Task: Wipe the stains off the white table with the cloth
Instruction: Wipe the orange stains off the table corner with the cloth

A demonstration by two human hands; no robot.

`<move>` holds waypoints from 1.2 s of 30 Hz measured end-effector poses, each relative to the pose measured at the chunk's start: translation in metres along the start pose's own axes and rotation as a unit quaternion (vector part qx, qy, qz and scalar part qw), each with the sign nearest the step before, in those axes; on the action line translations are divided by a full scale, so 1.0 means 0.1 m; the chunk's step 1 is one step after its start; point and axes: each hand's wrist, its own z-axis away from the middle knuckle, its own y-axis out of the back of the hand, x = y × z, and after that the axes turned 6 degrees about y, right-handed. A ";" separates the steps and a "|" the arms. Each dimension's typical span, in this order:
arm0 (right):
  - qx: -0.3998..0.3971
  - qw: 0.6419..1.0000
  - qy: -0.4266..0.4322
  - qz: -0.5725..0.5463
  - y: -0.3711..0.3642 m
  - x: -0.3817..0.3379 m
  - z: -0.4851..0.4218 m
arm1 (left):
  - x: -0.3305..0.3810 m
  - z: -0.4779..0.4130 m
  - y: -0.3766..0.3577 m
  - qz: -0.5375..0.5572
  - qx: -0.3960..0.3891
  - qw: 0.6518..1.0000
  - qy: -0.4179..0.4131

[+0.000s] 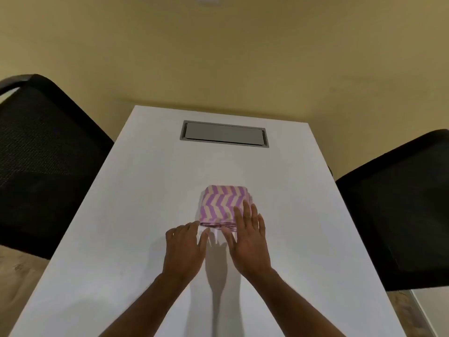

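A folded cloth [220,204] with purple and cream zigzag stripes lies on the white table [126,215], near its middle. My right hand [247,239] hovers flat with fingers spread, its fingertips over the cloth's near right corner. My left hand [185,246] is open just in front of the cloth's near left corner, fingertips close to its edge. Neither hand grips the cloth. I cannot make out any stains on the table surface.
A grey rectangular cable hatch [224,134] is set into the table's far end. A black mesh chair [41,161] stands at the left side and another black chair [398,210] at the right. A beige wall rises behind the table.
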 end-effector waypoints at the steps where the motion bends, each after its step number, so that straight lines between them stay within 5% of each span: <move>1: -0.006 1.000 -0.004 -0.003 -0.03 0.01 -0.04 | 0.00 -0.03 -0.03 0.020 0.009 1.000 0.007; 18: -0.106 0.993 -0.031 0.033 -0.60 0.27 -0.32 | 0.23 -0.56 -0.32 0.250 -0.064 0.947 0.190; 30: -0.075 0.997 -0.002 0.022 -0.62 0.33 -0.28 | 0.30 -0.65 -0.44 0.309 -0.082 0.920 0.228; 36: -0.056 0.998 0.005 0.029 -0.44 0.24 -0.25 | 0.45 -0.51 -0.33 0.410 -0.087 0.874 0.247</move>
